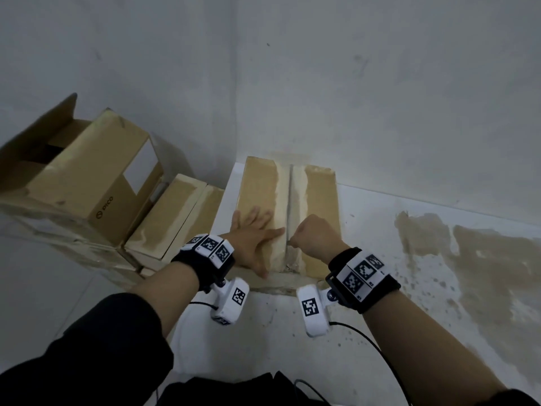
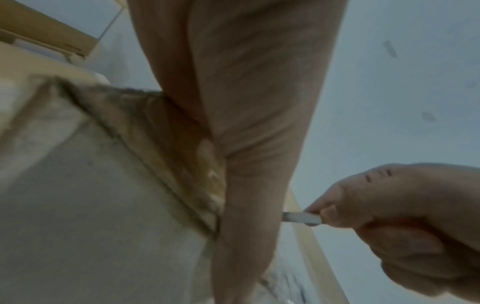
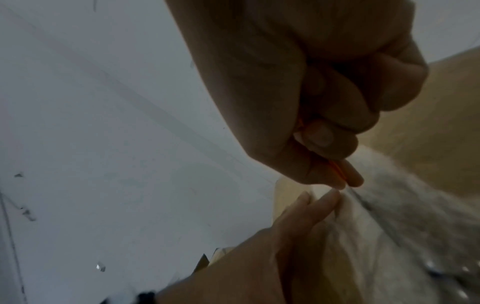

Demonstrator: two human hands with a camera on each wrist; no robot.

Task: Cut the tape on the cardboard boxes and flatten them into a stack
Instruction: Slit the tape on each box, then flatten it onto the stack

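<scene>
A cardboard box lies on the floor in front of me, with a taped centre seam running away from me. My left hand rests flat, fingers spread, on the left flap beside the seam. My right hand is a fist round a small cutter, whose tip sits at the seam near the box's front end. In the left wrist view the pale blade sticks out of my right hand. The right wrist view shows an orange cutter body and my left fingertips just below it.
Left of me stands an open box on a stack, with a smaller taped box leaning beside it. White walls meet in a corner behind. A brown stain marks the floor at right. A cable trails from my wrist.
</scene>
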